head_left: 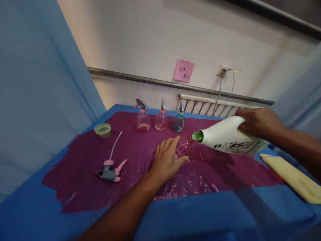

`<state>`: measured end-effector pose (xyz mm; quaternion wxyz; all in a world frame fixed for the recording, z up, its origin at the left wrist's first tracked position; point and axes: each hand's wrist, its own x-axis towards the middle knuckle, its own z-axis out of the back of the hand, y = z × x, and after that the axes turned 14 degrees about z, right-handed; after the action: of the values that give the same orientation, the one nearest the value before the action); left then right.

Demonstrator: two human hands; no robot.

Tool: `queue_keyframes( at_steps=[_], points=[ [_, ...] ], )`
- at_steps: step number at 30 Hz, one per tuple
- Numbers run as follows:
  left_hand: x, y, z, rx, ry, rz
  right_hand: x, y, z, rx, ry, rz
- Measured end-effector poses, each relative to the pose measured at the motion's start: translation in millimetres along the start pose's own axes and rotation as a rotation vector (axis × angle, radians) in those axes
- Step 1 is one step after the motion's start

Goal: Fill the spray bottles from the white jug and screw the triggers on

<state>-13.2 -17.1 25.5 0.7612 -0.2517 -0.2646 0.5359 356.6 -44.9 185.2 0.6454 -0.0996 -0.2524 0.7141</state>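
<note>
My left hand (165, 160) is curved around a clear spray bottle (184, 147) without its trigger head. The bottle leans to the right, and its lower part is hidden behind the hand. With my right hand (260, 121) I grip the handle of a white detergent jug (223, 135), tipped on its side. Its green spout (198, 136) is right at the bottle's mouth; I cannot tell whether liquid is flowing. A grey and pink trigger sprayer head (108, 172) with its tube lies on the plastic sheet to the left.
Three spray bottles (161, 121) with heads on stand at the back, each holding some liquid. A small greenish tub (102, 131) stands at left. Purple plastic sheeting (82, 167) covers the blue table (200, 212). A folded yellow cloth (292, 177) lies at right.
</note>
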Motion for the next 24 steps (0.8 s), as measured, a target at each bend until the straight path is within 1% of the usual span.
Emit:
queue_keyframes(
  at_steps=[7, 20, 24],
  points=[
    [-0.6, -2.4, 1.3, 0.019, 0.009, 0.01, -1.0, -2.8, -3.1, -0.001, 0.009, -0.004],
    [0.3, -1.3, -0.6, 0.024, 0.009, 0.02, -0.3, -3.3, 2.2, -0.063, 0.034, 0.062],
    [0.0, -0.1, -0.5, 0.026, 0.006, 0.012, -0.3, -3.0, 3.7, -0.058, 0.024, 0.063]
  ],
)
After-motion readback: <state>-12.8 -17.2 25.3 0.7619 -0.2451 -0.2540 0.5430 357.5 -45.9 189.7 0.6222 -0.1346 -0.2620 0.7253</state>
